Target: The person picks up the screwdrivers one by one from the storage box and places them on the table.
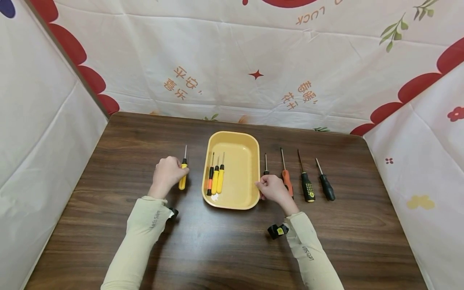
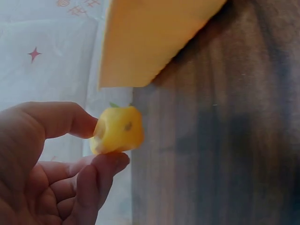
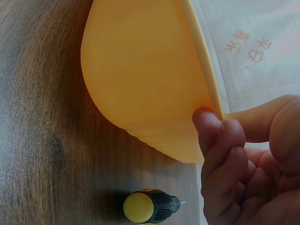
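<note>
My left hand (image 1: 168,174) pinches a yellow-handled screwdriver (image 1: 183,179) between thumb and fingers, left of the yellow tray (image 1: 232,208). Its thin shaft points to the back, and the left wrist view shows the yellow handle end (image 2: 119,131) close up. My right hand (image 1: 273,187) grips the tray's right rim (image 3: 204,65) between thumb and curled fingers. Inside the tray, along its left side, lie two yellow-handled screwdrivers (image 1: 218,179) and one black-and-orange screwdriver (image 1: 210,179). Another screwdriver (image 1: 266,163) lies under my right hand, its handle mostly hidden in the head view.
To the right of the tray lie an orange-handled screwdriver (image 1: 286,179), a black-and-yellow screwdriver (image 1: 308,187) and a black-handled screwdriver (image 1: 327,187), roughly in a row. A printed white cloth (image 1: 224,52) hangs behind the brown wooden table (image 1: 224,249) and along both sides.
</note>
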Action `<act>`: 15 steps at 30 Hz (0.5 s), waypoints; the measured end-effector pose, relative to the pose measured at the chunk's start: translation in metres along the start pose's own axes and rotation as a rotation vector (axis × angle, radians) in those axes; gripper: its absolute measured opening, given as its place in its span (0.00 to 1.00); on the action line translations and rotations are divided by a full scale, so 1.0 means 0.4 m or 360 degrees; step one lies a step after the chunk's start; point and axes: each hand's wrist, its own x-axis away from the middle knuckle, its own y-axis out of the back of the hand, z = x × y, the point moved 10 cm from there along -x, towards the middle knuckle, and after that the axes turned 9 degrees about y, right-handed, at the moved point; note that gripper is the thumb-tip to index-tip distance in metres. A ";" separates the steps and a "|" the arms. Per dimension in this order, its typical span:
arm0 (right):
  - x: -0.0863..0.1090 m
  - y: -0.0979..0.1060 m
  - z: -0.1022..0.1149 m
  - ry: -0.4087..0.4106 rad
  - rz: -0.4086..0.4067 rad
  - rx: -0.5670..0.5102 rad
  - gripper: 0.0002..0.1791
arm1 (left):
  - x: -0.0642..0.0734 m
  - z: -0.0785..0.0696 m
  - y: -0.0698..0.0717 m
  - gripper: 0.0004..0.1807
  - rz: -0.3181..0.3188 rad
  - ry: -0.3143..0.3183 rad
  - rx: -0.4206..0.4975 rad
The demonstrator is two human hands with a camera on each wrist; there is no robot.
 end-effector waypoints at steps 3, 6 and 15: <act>0.002 0.001 0.003 0.0009 -0.0013 -0.0015 0.15 | -0.002 0.005 -0.014 0.15 -0.0020 -0.0019 0.0006; 0.003 0.002 0.007 0.0023 -0.0019 -0.0012 0.15 | -0.005 0.009 -0.028 0.15 -0.0026 -0.0029 0.0014; 0.003 0.002 0.004 0.0005 -0.0015 -0.0016 0.15 | -0.013 0.013 -0.069 0.15 0.0014 0.0018 0.0005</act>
